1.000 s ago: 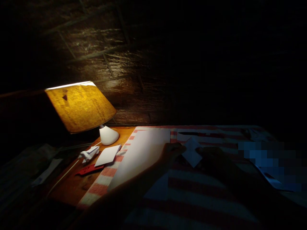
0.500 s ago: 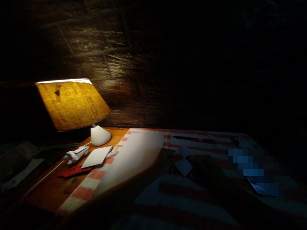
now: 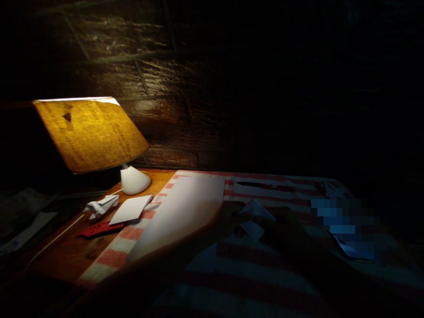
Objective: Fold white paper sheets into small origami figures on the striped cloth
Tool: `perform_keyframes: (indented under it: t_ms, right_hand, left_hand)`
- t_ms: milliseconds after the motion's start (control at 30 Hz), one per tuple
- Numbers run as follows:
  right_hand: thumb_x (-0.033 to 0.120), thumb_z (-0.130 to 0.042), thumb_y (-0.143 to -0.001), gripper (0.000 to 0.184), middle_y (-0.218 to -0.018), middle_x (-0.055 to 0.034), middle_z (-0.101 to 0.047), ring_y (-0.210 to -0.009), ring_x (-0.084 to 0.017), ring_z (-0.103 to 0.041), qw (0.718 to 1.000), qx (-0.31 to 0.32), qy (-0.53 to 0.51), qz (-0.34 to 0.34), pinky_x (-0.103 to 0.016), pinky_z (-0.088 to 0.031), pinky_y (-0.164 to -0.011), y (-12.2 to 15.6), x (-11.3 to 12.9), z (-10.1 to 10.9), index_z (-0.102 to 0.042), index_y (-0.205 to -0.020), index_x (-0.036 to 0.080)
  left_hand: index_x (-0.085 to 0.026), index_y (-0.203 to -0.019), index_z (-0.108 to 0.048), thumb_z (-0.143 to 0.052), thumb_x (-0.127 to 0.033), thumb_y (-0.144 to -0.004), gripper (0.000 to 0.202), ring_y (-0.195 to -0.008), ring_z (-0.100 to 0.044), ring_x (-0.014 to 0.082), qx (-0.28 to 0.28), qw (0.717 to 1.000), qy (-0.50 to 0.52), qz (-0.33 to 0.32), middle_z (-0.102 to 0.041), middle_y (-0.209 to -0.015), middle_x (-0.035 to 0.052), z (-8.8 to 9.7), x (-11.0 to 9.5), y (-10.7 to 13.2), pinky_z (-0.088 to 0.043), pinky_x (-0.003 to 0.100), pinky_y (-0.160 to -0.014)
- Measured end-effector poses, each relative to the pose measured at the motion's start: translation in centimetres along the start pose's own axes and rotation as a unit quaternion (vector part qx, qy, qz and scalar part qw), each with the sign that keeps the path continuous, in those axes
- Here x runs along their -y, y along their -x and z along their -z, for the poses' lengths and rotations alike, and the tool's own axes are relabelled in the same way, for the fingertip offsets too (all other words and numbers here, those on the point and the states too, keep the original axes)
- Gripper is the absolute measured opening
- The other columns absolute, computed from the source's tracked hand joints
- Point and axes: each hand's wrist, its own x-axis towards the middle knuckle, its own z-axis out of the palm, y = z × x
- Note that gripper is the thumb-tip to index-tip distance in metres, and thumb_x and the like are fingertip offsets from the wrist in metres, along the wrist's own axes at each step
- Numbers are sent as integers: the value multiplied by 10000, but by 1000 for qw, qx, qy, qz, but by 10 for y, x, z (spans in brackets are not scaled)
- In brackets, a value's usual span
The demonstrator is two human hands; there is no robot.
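Observation:
A folded piece of white paper (image 3: 254,226) is held up over the striped cloth, its upper edge coming to a point. My left hand (image 3: 232,214) grips it from the left, fingers closed on the edge. On the other side my right hand (image 3: 281,223) pinches the same paper near its right corner. Both hands lie in deep shadow, so single fingers are hard to make out. Left of my left hand a large white sheet (image 3: 185,198) lies flat on the red and white striped cloth (image 3: 114,258).
A lit lamp (image 3: 96,137) stands at the left on the wooden table (image 3: 62,258). Near its base lie a folded paper shape (image 3: 101,206), a small white pad (image 3: 132,210) and a red object (image 3: 99,229). Behind the hands lies a dark knife-like object (image 3: 258,184). A brick-patterned wall rises behind.
The view has shifted slightly, so the lamp and table sit a little further left and higher. The paper's upper right part now reaches further right; both hands still hold it.

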Motion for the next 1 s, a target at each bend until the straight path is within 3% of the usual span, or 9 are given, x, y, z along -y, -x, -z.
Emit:
perform_keyframes:
  t_ms: [100, 200, 333, 433, 567, 767, 1000]
  right_hand:
    - [570, -682, -861, 459, -636, -25, -588, -559, -121, -438, 999, -29, 26, 16, -259, -288, -512, 4, 2, -3, -734, -739, 131]
    - [544, -636, -905, 450, -634, -29, -594, -566, -134, -448, 991, -70, 103, 56, -270, -288, -508, 7, 0, -6, -739, -725, 145]
    - [480, -704, -873, 377, -621, -36, -622, -570, -153, -514, 955, -107, 233, 151, -281, -312, -516, 11, -3, -4, -708, -661, 168]
    - [478, -741, -837, 334, -643, -53, -668, -561, -171, -561, 926, -123, 303, 188, -293, -349, -535, 14, 1, 0, -719, -684, 181]
    - [470, -737, -827, 291, -708, -92, -718, -597, -208, -622, 880, -106, 411, 215, -310, -386, -565, 15, 9, 4, -784, -788, 186]
    - [380, -699, -886, 239, -747, -102, -736, -618, -197, -657, 800, -74, 499, 325, -294, -419, -575, 17, 11, 6, -808, -950, 176]
    - [389, -563, -987, 330, -685, -60, -678, -574, -162, -632, 771, -119, 478, 404, -269, -416, -533, 19, 10, 7, -779, -974, 140]
  left_hand:
    - [-152, -693, -592, -760, -583, -762, 468, -491, -555, 112, -56, 996, -31, -56, -548, -624, -19, -2, -6, 3, -432, 212, -444]
    - [-162, -733, -593, -787, -432, -782, 336, -629, -541, 119, -115, 974, -67, -181, -538, -665, -25, -5, -17, 7, -432, 217, -569]
    - [-176, -859, -623, -805, -327, -802, 243, -774, -592, 153, -164, 933, -93, -307, -614, -832, 19, -7, -28, 14, -470, 258, -693]
    - [-185, -869, -683, -790, -237, -833, 124, -865, -636, 176, -155, 906, -147, -365, -644, -904, 47, -6, -32, 19, -501, 285, -761]
    - [-193, -913, -714, -792, -192, -833, 111, -866, -660, 176, -148, 898, -158, -383, -670, -904, 48, -5, -37, 23, -524, 289, -763]
    - [-169, -894, -708, -776, -183, -846, 85, -829, -680, 175, -157, 899, -162, -375, -696, -863, 55, -7, -42, 27, -539, 292, -740]
    - [-167, -869, -707, -804, -195, -828, 109, -785, -688, 160, -170, 889, -160, -393, -707, -834, 43, -8, -42, 27, -556, 276, -701]
